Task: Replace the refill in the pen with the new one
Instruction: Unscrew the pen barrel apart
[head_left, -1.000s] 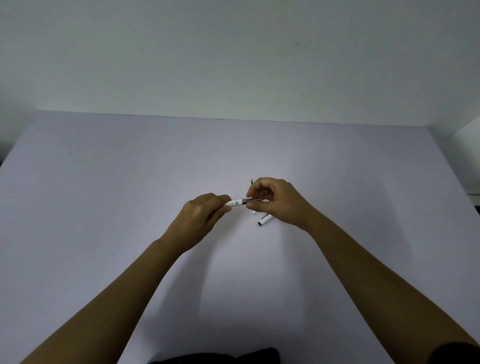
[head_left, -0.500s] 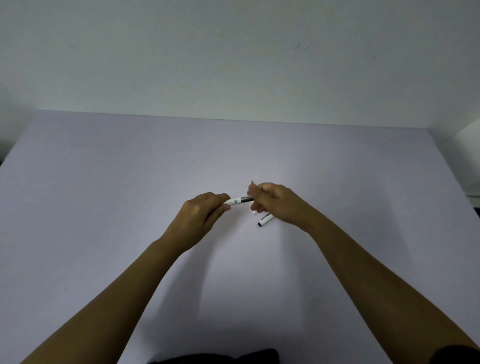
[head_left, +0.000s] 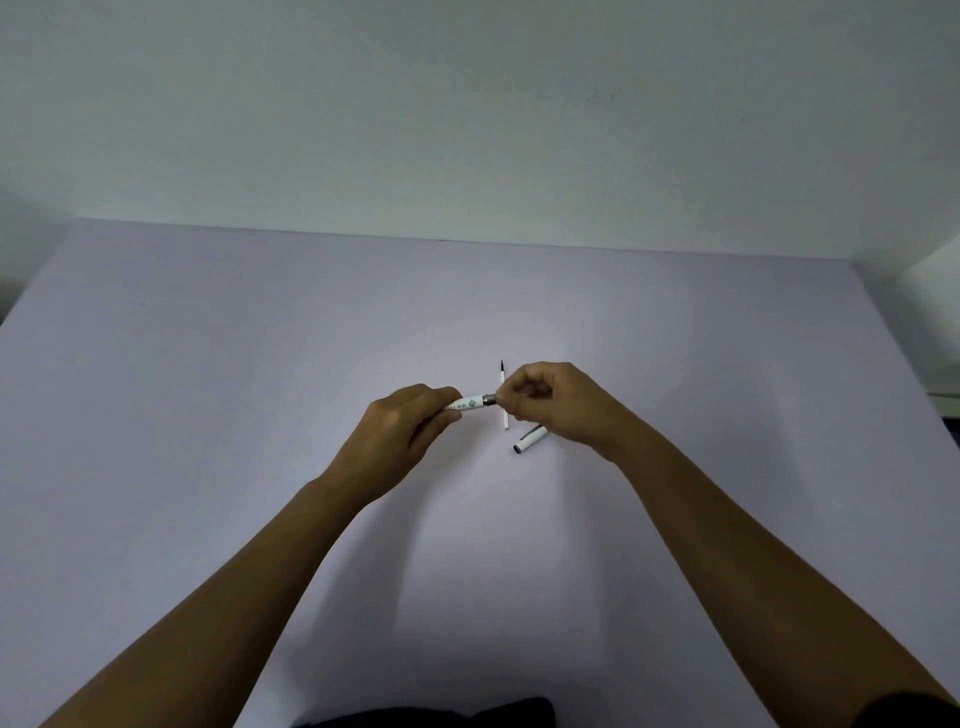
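A white pen (head_left: 471, 404) with a metal collar is held level above the table between both hands. My left hand (head_left: 402, 431) grips its barrel. My right hand (head_left: 558, 402) pinches the pen's front end, which its fingers hide. A thin white refill (head_left: 504, 397) with a dark tip lies on the table just behind the pen, pointing away from me. The white pen cap (head_left: 530, 438) lies on the table below my right hand.
The pale lilac table (head_left: 260, 389) runs back to a plain wall (head_left: 467, 130). A white object (head_left: 935, 265) shows at the far right edge. Dark clothing (head_left: 431, 714) sits at the bottom edge.
My right hand's fingers have turned and shifted around the pen's front end. The pen, the refill and the cap stay where they were.
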